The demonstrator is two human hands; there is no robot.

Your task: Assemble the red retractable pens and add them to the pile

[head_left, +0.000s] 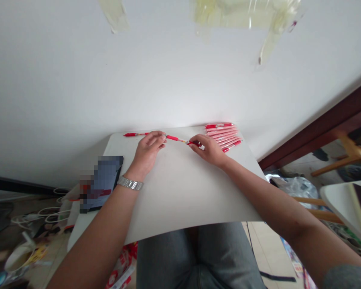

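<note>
A red pen [172,137] is held level between my two hands above the far part of the white table [180,192]. My left hand [150,148] pinches one end of it between thumb and fingers. At the other end, my right hand [209,149] has its thumb and fingers closed on the pen's red part. Behind my left hand another red pen [131,135] lies on the table, partly covered by the fingers. Several red pens in a row, a pen bundle [224,132], lie just beyond my right hand, which hides some of them.
A dark tablet or phone [105,184], partly blurred out, lies at the table's left edge. The white wall [168,80] rises right behind the table. White cables [48,214] hang at the left. A wooden chair [349,150] stands on the right.
</note>
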